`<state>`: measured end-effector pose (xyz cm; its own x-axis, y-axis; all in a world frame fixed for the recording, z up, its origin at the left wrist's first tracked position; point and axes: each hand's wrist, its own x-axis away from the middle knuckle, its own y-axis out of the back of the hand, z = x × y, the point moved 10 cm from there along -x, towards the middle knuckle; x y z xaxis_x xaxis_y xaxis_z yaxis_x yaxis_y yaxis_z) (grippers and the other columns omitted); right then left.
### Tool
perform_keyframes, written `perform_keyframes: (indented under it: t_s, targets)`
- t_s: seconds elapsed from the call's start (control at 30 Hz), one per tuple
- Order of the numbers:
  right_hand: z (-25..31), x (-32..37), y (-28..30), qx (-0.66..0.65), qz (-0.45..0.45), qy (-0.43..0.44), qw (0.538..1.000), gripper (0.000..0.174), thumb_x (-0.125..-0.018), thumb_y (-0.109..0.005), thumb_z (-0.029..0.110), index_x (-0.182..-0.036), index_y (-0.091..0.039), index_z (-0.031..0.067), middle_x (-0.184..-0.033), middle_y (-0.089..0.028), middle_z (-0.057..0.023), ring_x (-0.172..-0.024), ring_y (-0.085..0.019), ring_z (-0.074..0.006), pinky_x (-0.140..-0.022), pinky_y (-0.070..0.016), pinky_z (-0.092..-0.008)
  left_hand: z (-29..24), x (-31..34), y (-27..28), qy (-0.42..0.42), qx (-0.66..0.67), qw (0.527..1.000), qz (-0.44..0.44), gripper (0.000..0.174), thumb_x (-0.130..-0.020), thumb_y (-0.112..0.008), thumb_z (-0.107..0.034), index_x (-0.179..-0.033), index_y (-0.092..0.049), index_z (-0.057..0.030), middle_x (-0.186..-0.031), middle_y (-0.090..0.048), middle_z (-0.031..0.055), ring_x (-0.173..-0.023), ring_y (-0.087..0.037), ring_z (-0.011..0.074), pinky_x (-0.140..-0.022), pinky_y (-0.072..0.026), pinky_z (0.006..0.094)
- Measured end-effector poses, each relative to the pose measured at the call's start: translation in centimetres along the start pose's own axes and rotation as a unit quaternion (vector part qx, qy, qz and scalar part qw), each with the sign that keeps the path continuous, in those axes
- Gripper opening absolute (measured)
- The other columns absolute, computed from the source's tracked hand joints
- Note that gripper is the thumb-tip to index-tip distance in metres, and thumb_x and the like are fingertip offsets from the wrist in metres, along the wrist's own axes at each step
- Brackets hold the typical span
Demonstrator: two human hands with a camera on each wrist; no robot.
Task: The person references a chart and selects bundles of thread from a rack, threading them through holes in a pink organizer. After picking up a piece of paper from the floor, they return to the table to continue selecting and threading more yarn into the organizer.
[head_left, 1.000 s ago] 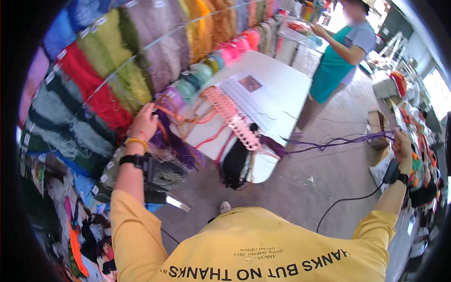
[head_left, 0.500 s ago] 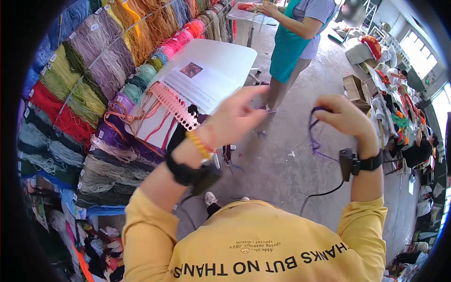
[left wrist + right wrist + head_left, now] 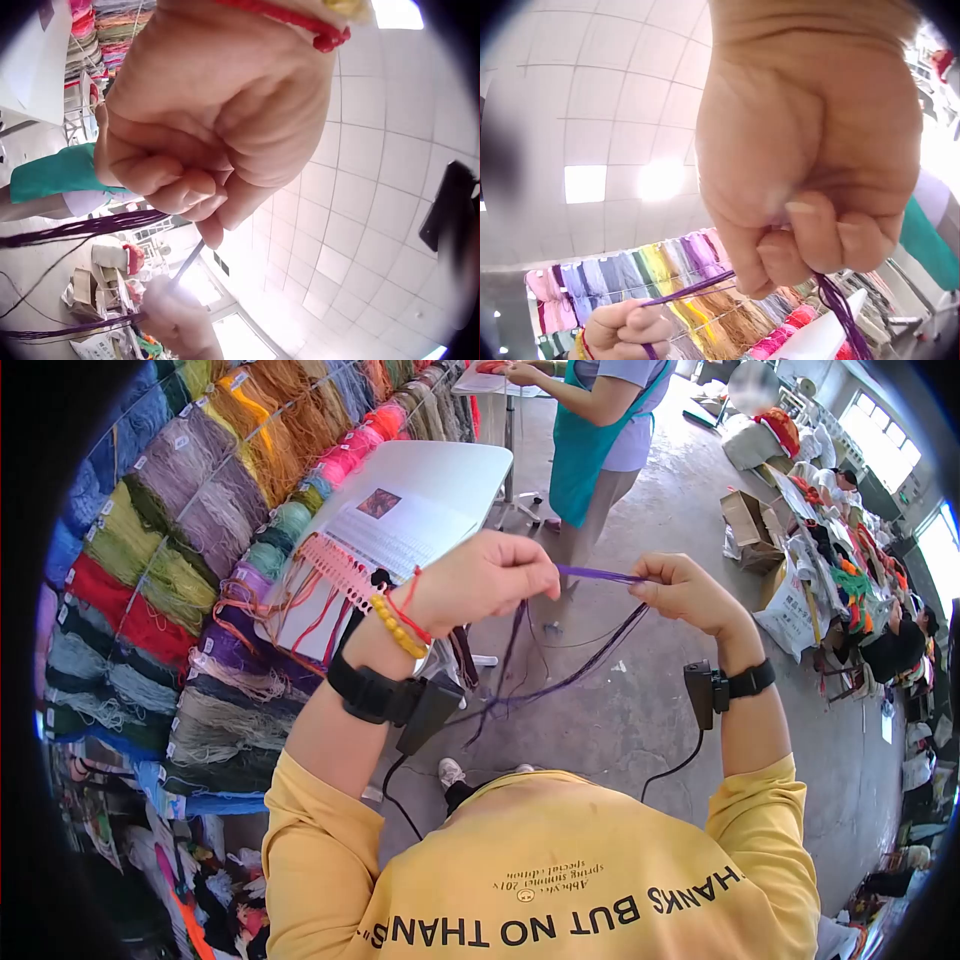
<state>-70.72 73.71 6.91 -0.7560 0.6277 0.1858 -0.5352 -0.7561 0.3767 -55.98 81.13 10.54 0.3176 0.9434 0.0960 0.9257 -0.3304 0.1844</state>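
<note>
Purple yarn [image 3: 597, 573] runs taut across the short gap between my hands, in front of my chest. My left hand [image 3: 490, 585] pinches one end of this stretch, fingers curled in, as the left wrist view shows. At the other end my right hand [image 3: 690, 592] grips the strands between thumb and curled fingers. Below, more purple strands [image 3: 590, 660] sag in a loose loop, with tails dangling under the left hand. In the right wrist view a purple bundle [image 3: 841, 315] drops from beneath the curled right fingers.
Left of me, a white table [image 3: 450, 465] carries a printed sheet [image 3: 400, 525] and a pink holed strip [image 3: 340, 568] with yarns tied through it. Coloured skeins [image 3: 190, 460] hang behind. A person in a teal apron [image 3: 580, 455] stands ahead. A cardboard box [image 3: 752, 530] is at right.
My left hand came from the hanging skeins to the middle and now pinches the purple yarn. The right hand moved inward, and the yarn that stretched from the table now hangs between both hands.
</note>
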Motion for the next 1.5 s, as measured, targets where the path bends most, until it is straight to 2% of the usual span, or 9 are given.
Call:
perform_keyframes:
  t_s: [0.37,0.53,0.6,0.7,0.9,1.2,1.4,1.43,1.5]
  targets:
    - [-14.6,-0.9,-4.4,-0.309,0.015,-0.097,0.946,0.022,-0.088,-0.056,0.025,-0.084,-0.057,0.0034,-0.06,-0.044,0.0048,-0.048,-0.036,-0.0045,-0.046,-0.0293,-0.0204,-2.7,8.1,10.5,-0.125,0.18,0.94,-0.263,0.019,-0.09,-0.052,-0.016,-0.088,-0.058,0.002,-0.056,-0.033,-0.0087,-0.046,-0.027,0.0,-0.042,-0.0233,0.0158]
    - [-17.1,-1.3,-4.5,-0.191,-0.027,-0.153,0.969,0.018,-0.088,-0.054,0.019,-0.09,-0.057,0.0008,-0.065,-0.051,0.0008,-0.053,-0.045,-0.0069,-0.05,-0.0369,-0.0223,-1.6,9.7,10.2,-0.091,0.098,0.95,-0.282,0.021,-0.09,-0.051,-0.017,-0.093,-0.06,0.0018,-0.057,-0.035,-0.0094,-0.047,-0.027,-0.0006,-0.042,-0.023,0.0157]
    - [-16.5,-1.8,-4.0,-0.027,-0.041,-0.183,0.982,0.017,-0.086,-0.055,0.015,-0.095,-0.058,0.0011,-0.074,-0.057,-0.003,-0.056,-0.051,-0.0089,-0.053,-0.0426,-0.0233,-1.3,9.7,9.2,-0.075,0.042,0.955,-0.285,0.02,-0.09,-0.051,-0.017,-0.093,-0.061,0.0007,-0.057,-0.036,-0.0098,-0.047,-0.027,-0.0011,-0.043,-0.0224,0.0161]
    - [-9.9,-3.5,-4.1,0.117,-0.124,-0.047,0.984,0.03,-0.082,-0.056,0.011,-0.111,-0.054,0.0048,-0.091,-0.06,-0.0075,-0.064,-0.055,-0.0113,-0.058,-0.0475,-0.0245,-1.1,8.9,7.1,-0.077,-0.085,0.962,-0.247,0.019,-0.09,-0.051,-0.015,-0.092,-0.063,0.0002,-0.065,-0.049,-0.0067,-0.055,-0.039,0.001,-0.05,-0.0324,0.0177]
    - [7.0,-4.3,-15.0,-0.235,0.094,0.118,0.96,0.037,-0.083,-0.057,0.009,-0.118,-0.046,0.0054,-0.096,-0.059,-0.0063,-0.073,-0.056,-0.0083,-0.06,-0.0481,-0.0233,2.1,7.7,4.8,-0.091,-0.111,0.973,-0.183,0.017,-0.087,-0.055,-0.013,-0.09,-0.062,0.0017,-0.078,-0.062,0.0015,-0.071,-0.054,0.0062,-0.064,-0.0441,0.0228]
    - [8.3,-7.0,-16.7,0.081,-0.024,0.125,0.989,0.013,-0.085,-0.058,0.013,-0.081,-0.057,0.0016,-0.077,-0.06,0.0008,-0.06,-0.054,-0.0067,-0.052,-0.0435,-0.0204,6.7,11.4,8.6,-0.063,-0.107,0.967,-0.224,0.018,-0.087,-0.055,-0.015,-0.087,-0.063,0.0002,-0.064,-0.052,-0.003,-0.059,-0.046,0.0049,-0.052,-0.0375,0.0213]
    - [6.6,-7.7,-24.5,-0.323,0.279,0.048,0.903,0.021,-0.086,-0.06,0.025,-0.08,-0.054,0.0057,-0.079,-0.058,-0.003,-0.061,-0.054,-0.0087,-0.053,-0.0443,-0.0227,14.8,11.8,6.4,0.019,0.181,0.977,-0.113,0.015,-0.088,-0.054,-0.016,-0.087,-0.063,-0.0044,-0.061,-0.047,-0.0047,-0.052,-0.04,0.0024,-0.048,-0.0328,0.018]
    - [5.9,-7.7,-25.7,-0.351,0.325,0.012,0.878,0.022,-0.086,-0.06,0.027,-0.08,-0.054,0.0061,-0.078,-0.058,-0.0027,-0.061,-0.054,-0.0088,-0.054,-0.0443,-0.0227,16.0,11.9,6.7,0.042,0.171,0.977,-0.119,0.014,-0.088,-0.054,-0.015,-0.088,-0.063,-0.0042,-0.061,-0.048,-0.0043,-0.053,-0.041,0.0025,-0.048,-0.0336,0.0183]
    - [2.8,-9.8,-24.0,-0.191,0.269,-0.021,0.944,0.02,-0.086,-0.058,0.024,-0.081,-0.055,0.0043,-0.071,-0.055,-0.0008,-0.058,-0.053,-0.0094,-0.053,-0.0444,-0.023,17.4,12.9,10.0,0.049,0.086,0.975,-0.2,0.014,-0.086,-0.054,-0.013,-0.094,-0.063,-0.0042,-0.066,-0.054,-0.0026,-0.057,-0.047,0.0031,-0.05,-0.0372,0.0182]
